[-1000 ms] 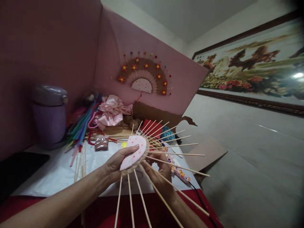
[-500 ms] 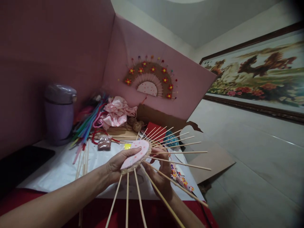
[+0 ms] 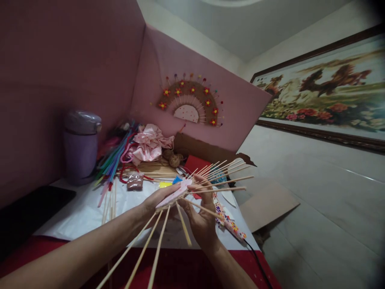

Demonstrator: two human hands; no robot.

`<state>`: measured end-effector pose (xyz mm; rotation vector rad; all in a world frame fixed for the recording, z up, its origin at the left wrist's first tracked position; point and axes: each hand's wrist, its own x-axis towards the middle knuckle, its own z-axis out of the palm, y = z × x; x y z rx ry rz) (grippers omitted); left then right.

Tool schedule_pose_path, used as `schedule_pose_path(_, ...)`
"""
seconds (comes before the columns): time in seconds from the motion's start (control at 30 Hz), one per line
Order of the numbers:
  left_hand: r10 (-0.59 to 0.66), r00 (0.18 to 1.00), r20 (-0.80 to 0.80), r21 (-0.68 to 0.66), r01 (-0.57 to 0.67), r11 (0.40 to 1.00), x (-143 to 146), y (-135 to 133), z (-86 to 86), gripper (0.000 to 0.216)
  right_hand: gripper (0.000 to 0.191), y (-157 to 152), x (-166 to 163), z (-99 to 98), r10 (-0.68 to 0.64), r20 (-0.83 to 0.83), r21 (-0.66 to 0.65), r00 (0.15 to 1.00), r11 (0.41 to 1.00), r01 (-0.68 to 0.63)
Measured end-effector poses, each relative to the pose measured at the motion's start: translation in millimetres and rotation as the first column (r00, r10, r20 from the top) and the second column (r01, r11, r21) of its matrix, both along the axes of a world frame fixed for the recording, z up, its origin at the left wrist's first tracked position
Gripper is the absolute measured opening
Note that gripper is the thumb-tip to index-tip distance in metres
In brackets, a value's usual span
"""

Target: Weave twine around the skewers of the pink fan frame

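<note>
Two pink backdrop boards (image 3: 75,72) are standing behind a white-covered table (image 3: 81,212), meeting in one corner. One framed horse painting (image 3: 321,86) is hanging on the wall at right. One purple canister (image 3: 80,146) is sitting at the table's back left, one finished fan (image 3: 189,102) is hanging on the right board, and one pink cloth bundle (image 3: 148,146) is lying beside a sheaf of coloured straws (image 3: 112,160). Open floor is lying off the table's right edge.

Above the table's near edge, the left hand (image 3: 159,198) is pinching the pink half-disc fan core (image 3: 177,192) from the left, thumb on top. The right hand (image 3: 203,218) is cupping it from beneath, fingers curled narrow. About a dozen wooden skewers (image 3: 222,182) are radiating outward, three reaching toward the camera.
</note>
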<state>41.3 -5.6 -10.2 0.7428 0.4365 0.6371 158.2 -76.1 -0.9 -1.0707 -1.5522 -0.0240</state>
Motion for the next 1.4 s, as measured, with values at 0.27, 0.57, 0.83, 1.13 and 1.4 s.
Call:
schedule_pose_path(0.27, 0.573, 0.807, 0.144, 0.425, -0.573, 0.700, -19.9, 6.3, 23.6, 0.037, 0.014, 18.8, 3.0, 30.1, -0.060, -0.116, 0.024, 0.992, 0.998, 0.063)
schedule_pose_path(0.57, 0.349, 0.912, 0.218, 0.585, -0.408, 0.701, -28.0, -7.8, 35.4, 0.036, 0.012, 15.9, -13.0, 62.3, -0.203, 0.003, 0.063, 0.979, 0.977, 0.203)
schedule_pose_path(0.83, 0.441, 0.867, 0.233, 0.519, -0.494, 0.697, -28.9, 1.2, 29.9, 0.022, 0.016, 23.7, -26.5, 56.4, -0.214, -0.001, -0.048, 0.977, 0.976, 0.214)
schedule_pose_path(1.13, 0.518, 0.828, 0.214, 0.386, -0.559, 0.734, -24.1, 2.8, 29.8, 0.016, 0.025, 26.8, -17.3, 52.0, -0.213, 0.187, -0.052, 0.959, 0.973, 0.226)
schedule_pose_path(1.4, 0.533, 0.816, 0.226, 0.195, -0.574, 0.796, -23.9, 6.9, 34.7, 0.018, 0.027, 15.0, -5.3, 52.1, -0.390, 0.352, 0.132, 0.851, 0.921, 0.367)
